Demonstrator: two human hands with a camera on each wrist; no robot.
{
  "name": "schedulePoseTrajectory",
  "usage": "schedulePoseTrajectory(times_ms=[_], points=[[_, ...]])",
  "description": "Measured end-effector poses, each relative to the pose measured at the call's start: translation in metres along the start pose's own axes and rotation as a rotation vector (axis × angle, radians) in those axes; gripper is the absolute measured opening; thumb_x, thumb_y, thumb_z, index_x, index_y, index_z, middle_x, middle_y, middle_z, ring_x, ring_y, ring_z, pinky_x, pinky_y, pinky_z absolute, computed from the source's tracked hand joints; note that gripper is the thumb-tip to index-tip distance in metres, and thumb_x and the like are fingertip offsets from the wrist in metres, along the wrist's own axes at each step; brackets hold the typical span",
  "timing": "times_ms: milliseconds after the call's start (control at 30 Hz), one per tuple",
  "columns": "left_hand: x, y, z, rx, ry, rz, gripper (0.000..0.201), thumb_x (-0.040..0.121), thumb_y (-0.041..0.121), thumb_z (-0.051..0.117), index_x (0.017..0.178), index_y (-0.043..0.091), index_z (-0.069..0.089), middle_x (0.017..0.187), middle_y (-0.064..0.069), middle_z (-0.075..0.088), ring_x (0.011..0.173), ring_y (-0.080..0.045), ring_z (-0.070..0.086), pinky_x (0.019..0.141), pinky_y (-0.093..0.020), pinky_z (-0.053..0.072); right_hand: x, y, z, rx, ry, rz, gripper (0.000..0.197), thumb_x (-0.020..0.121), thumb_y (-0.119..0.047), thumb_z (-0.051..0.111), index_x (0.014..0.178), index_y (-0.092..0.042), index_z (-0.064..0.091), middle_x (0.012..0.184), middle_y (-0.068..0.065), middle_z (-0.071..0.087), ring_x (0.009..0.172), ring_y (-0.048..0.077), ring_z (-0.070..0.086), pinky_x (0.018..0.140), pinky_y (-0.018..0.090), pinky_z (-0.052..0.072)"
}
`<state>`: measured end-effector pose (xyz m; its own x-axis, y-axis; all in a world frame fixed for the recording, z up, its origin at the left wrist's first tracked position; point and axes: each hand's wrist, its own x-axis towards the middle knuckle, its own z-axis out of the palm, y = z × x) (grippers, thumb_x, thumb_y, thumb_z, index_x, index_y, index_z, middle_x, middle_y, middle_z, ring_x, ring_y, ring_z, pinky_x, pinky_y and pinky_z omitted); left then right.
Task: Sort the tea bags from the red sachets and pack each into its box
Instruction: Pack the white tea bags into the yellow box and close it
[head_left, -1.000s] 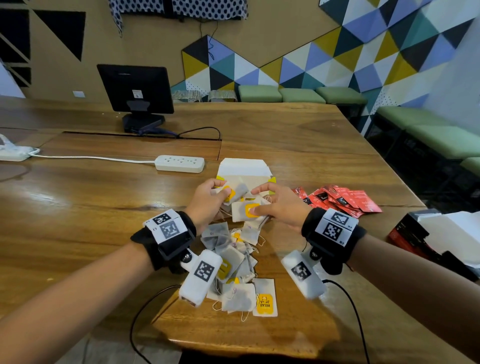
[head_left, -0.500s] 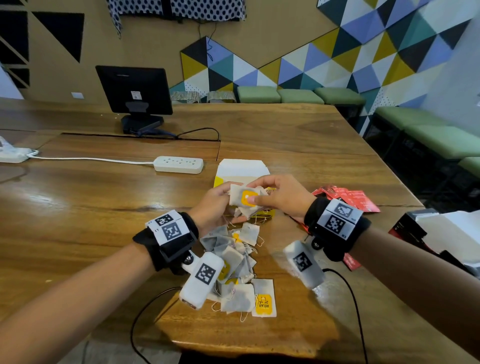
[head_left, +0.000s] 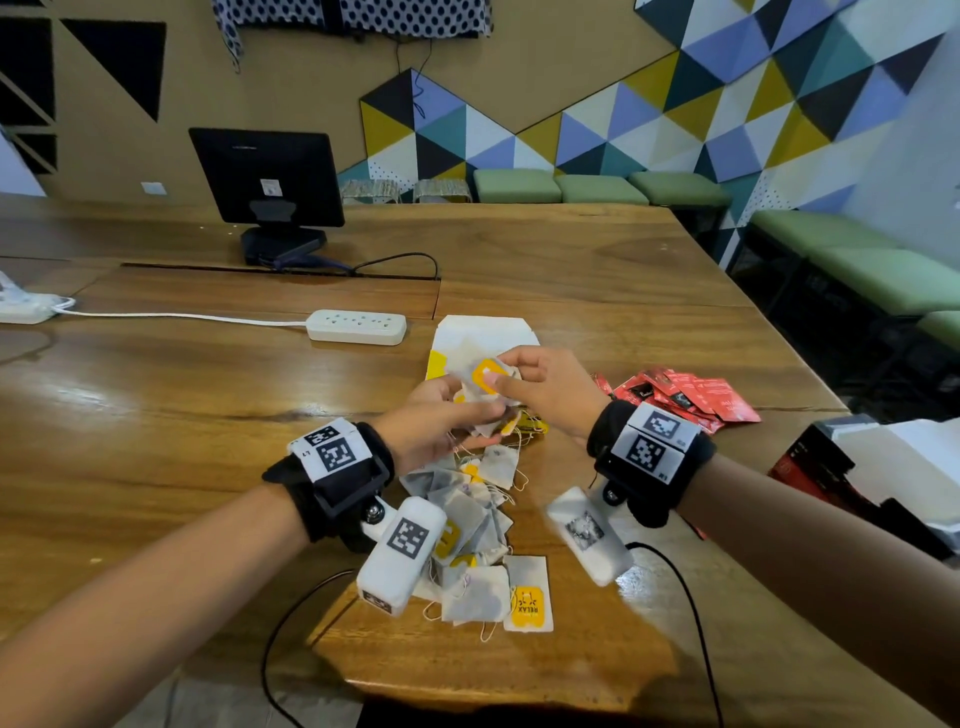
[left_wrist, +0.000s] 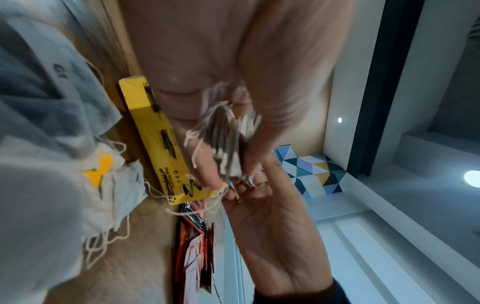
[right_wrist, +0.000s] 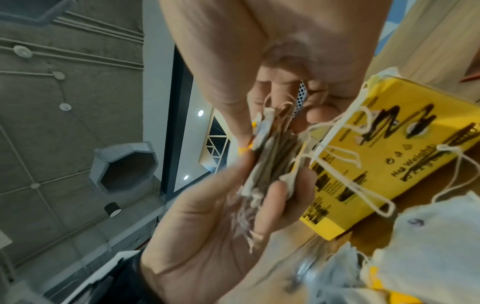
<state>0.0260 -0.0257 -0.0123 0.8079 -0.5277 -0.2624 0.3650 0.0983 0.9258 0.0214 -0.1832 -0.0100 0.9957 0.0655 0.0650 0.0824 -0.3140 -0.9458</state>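
Note:
Both hands hold one small stack of tea bags just above the open yellow box. My left hand grips the stack from below and my right hand pinches it from above. In the left wrist view the stack sits edge-on between thumb and fingers, strings dangling, with the yellow box behind. The right wrist view shows the same stack beside the box. Loose tea bags lie in a pile near me. Red sachets lie to the right.
A red and black box with white paper stands at the right table edge. A white power strip lies behind the yellow box, and a monitor stands at the back. Black cables run under my wrists.
Both hands have gathered the tea bags into one stack and lifted it away from me, from the top of the pile to just over the yellow box.

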Motion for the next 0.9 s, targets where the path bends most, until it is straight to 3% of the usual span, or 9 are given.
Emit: schedulePoseTrajectory(times_ms=[100,233,367,467,600,667,733,767,900], points=[[-0.001,-0.001,-0.002,0.021,-0.006,-0.005,0.037,0.084,-0.016,0.05,0.113,0.007,0.053,0.094,-0.011,0.062,0.076,-0.015,0.065,0.066,-0.025,0.058,0.002,-0.001,-0.003,-0.052,0.043,-0.005,0.016,0.09,-0.021,0.06,0.097,-0.008,0.067,0.074,-0.007,0.06,0.054,-0.005,0.053,0.054,0.012,0.043],[0.0,0.0,-0.009,0.093,-0.029,-0.062,0.044,0.084,-0.019,0.047,0.113,0.012,0.057,0.099,-0.009,0.062,0.085,-0.018,0.061,0.067,-0.027,0.059,0.002,-0.004,-0.018,-0.06,-0.056,0.037,0.01,0.092,-0.022,0.056,0.093,-0.017,0.064,0.066,-0.003,0.053,0.056,0.011,0.047,0.054,0.021,0.041],[-0.003,0.003,-0.011,0.11,-0.071,-0.088,0.046,0.082,-0.023,0.042,0.097,0.015,0.063,0.095,-0.008,0.065,0.083,-0.018,0.064,0.065,-0.028,0.06,-0.004,-0.003,-0.018,-0.121,-0.199,0.006,0.009,0.085,-0.014,0.066,0.091,-0.021,0.064,0.074,-0.009,0.065,0.058,-0.002,0.057,0.058,0.013,0.045],[-0.003,0.004,-0.011,0.104,-0.084,-0.084,0.051,0.08,-0.025,0.036,0.1,0.014,0.062,0.095,-0.012,0.064,0.082,-0.02,0.065,0.063,-0.026,0.06,-0.007,0.0,-0.014,-0.155,-0.161,-0.006,0.014,0.08,-0.011,0.071,0.086,-0.021,0.062,0.064,-0.01,0.062,0.05,-0.005,0.053,0.058,0.012,0.044],[-0.004,0.003,-0.011,0.104,-0.056,-0.051,0.056,0.077,-0.028,0.034,0.108,0.012,0.058,0.098,-0.014,0.058,0.081,-0.021,0.062,0.056,-0.023,0.058,-0.009,-0.003,-0.011,-0.248,-0.155,-0.015,0.01,0.083,-0.014,0.068,0.092,-0.014,0.063,0.082,-0.003,0.058,0.049,-0.006,0.053,0.051,0.01,0.043],[-0.002,0.004,-0.011,0.092,-0.054,-0.038,0.062,0.075,-0.03,0.036,0.117,0.013,0.054,0.104,-0.015,0.057,0.086,-0.025,0.062,0.061,-0.026,0.06,-0.009,-0.002,-0.007,-0.174,-0.175,0.068,0.012,0.084,-0.012,0.067,0.092,-0.018,0.059,0.091,-0.002,0.056,0.06,0.003,0.058,0.061,0.024,0.057],[-0.002,0.005,-0.01,0.114,-0.061,-0.027,0.067,0.074,-0.032,0.039,0.123,0.013,0.05,0.106,-0.016,0.056,0.087,-0.027,0.061,0.065,-0.027,0.058,-0.011,-0.004,-0.005,-0.116,-0.18,0.102,0.019,0.083,-0.008,0.067,0.085,-0.023,0.056,0.091,-0.001,0.055,0.064,0.014,0.061,0.07,0.04,0.059],[-0.002,0.005,-0.01,0.13,-0.068,-0.024,0.069,0.074,-0.033,0.039,0.124,0.013,0.048,0.105,-0.015,0.055,0.086,-0.026,0.06,0.064,-0.027,0.057,-0.011,-0.005,-0.005,-0.111,-0.169,0.093,0.021,0.082,-0.006,0.068,0.082,-0.023,0.056,0.089,-0.001,0.056,0.062,0.016,0.061,0.071,0.041,0.058],[-0.003,0.007,-0.01,0.162,-0.131,-0.038,0.064,0.074,-0.032,0.04,0.121,0.012,0.048,0.105,-0.017,0.055,0.088,-0.026,0.061,0.064,-0.026,0.057,-0.013,-0.008,-0.011,-0.24,-0.125,-0.03,0.022,0.077,-0.01,0.073,0.08,-0.026,0.058,0.091,0.0,0.06,0.06,0.016,0.06,0.063,0.03,0.05]])
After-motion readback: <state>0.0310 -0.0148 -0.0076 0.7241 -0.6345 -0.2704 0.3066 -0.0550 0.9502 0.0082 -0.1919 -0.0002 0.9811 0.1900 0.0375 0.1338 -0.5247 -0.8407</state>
